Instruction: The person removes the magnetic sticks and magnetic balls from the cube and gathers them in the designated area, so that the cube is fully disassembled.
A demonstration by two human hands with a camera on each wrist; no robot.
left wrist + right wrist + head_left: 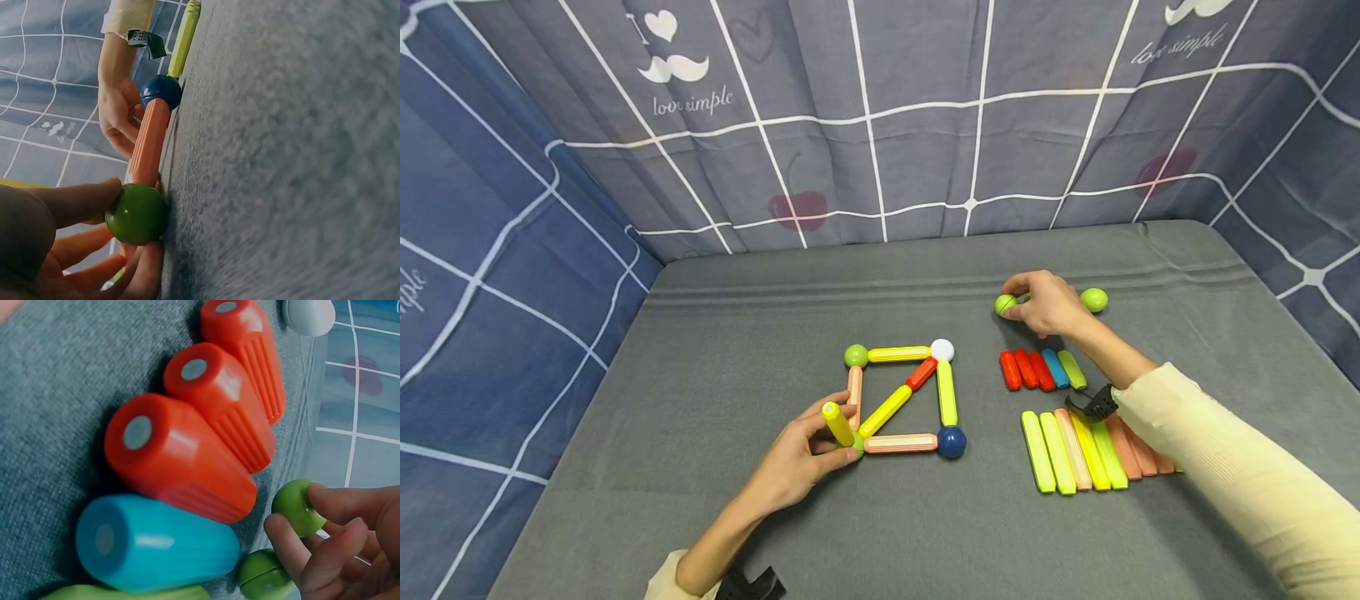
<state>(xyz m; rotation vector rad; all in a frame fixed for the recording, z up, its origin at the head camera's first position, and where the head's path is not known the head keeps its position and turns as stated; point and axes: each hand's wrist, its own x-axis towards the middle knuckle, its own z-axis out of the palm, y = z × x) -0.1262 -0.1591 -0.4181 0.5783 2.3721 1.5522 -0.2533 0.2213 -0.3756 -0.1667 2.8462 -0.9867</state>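
At the near left corner of a flat frame of rods and balls, my left hand [801, 454] grips a green ball [136, 214] between thumb and fingers. A yellow rod [837, 423] stands up from that ball. Orange rods [901, 443] and yellow rods [898, 354] form the four sides, with a blue ball [951, 442], a white ball [942, 351] and another green ball [856, 356] at the other corners. A yellow and red diagonal [922, 374] crosses it. Farther back, my right hand [1047, 307] pinches a green ball [299, 508]; a second green ball [265, 575] sits close by its fingers.
Right of the frame lie short red rods [1026, 369], a blue rod [1055, 368] and a short green rod [1072, 369]. Nearer is a row of long rods [1078, 450], partly under the right sleeve. Another green ball [1093, 300] rests beyond the right wrist. Curtains [880, 125] border the grey surface.
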